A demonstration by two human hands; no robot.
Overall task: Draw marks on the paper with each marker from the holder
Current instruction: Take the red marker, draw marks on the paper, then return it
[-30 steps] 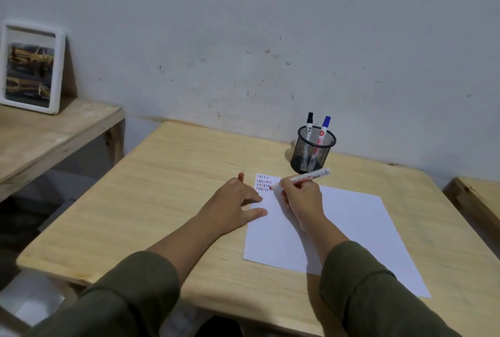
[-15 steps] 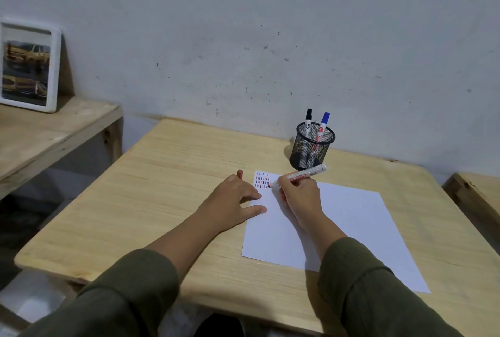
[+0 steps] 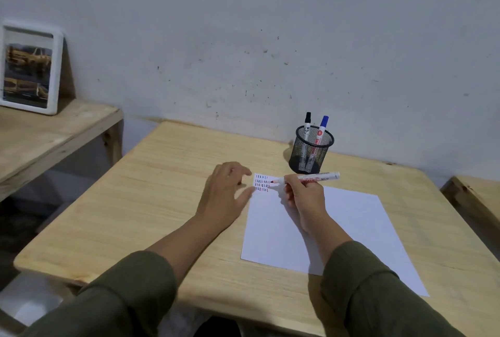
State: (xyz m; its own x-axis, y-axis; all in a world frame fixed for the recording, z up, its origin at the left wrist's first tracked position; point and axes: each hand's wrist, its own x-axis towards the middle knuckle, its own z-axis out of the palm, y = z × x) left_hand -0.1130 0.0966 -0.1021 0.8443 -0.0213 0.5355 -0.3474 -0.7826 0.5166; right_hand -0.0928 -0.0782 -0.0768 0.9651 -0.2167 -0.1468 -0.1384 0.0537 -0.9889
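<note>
A white sheet of paper [image 3: 351, 228] lies on the wooden table [image 3: 151, 201], with rows of short red, blue and black marks [image 3: 262, 183] in its far left corner. My right hand [image 3: 304, 196] grips a red marker [image 3: 311, 178], uncapped, its tip at the right end of the marks. My left hand [image 3: 226, 190] rests flat, fingers spread, at the paper's left edge. Behind the paper stands a black mesh holder [image 3: 311, 151] with a black marker [image 3: 307, 122] and a blue marker [image 3: 322, 129] upright in it.
A lower wooden shelf [image 3: 40, 136] at the left carries a white-framed picture [image 3: 28, 68] that leans on the wall. Another wooden surface [image 3: 479, 196] shows at the right edge. The wall runs close behind the table.
The marker tip has shifted slightly right along the marks and the pen lies flatter. My left hand's fingers have lifted and spread a little.
</note>
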